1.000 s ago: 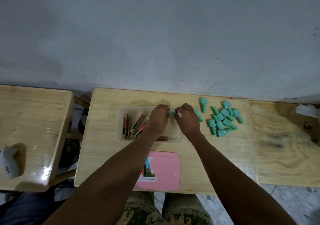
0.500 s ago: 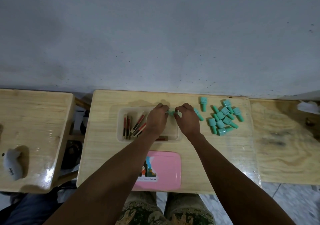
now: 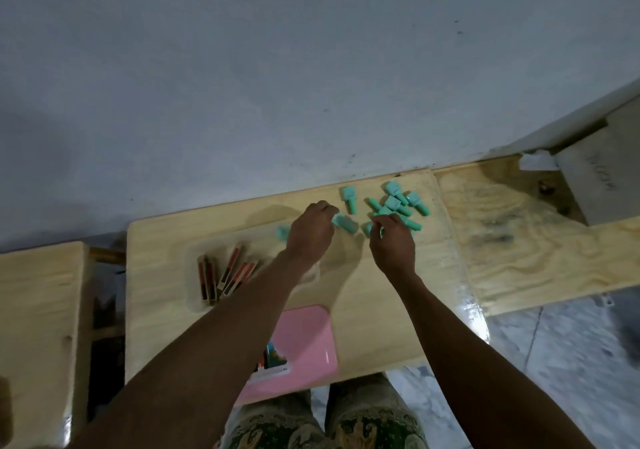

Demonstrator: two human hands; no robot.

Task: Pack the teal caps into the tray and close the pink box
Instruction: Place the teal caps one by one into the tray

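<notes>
Several teal caps lie in a loose pile at the far right of the small wooden table. My right hand is at the pile's near edge, fingers curled, pinching one teal cap. To its left, the curled fingers of my left hand close on another teal cap on the table. One blurred teal cap sits at the far edge of the translucent tray. The pink box lies near the table's front edge, partly under my left forearm.
Several brown and red sticks lie in the left half of the tray. A second wooden table stands at the left and a plywood board at the right. A grey wall runs along the back.
Both hands let go of the cap they held together over the tray and moved right toward the loose caps. The camera view tilted and shifted.
</notes>
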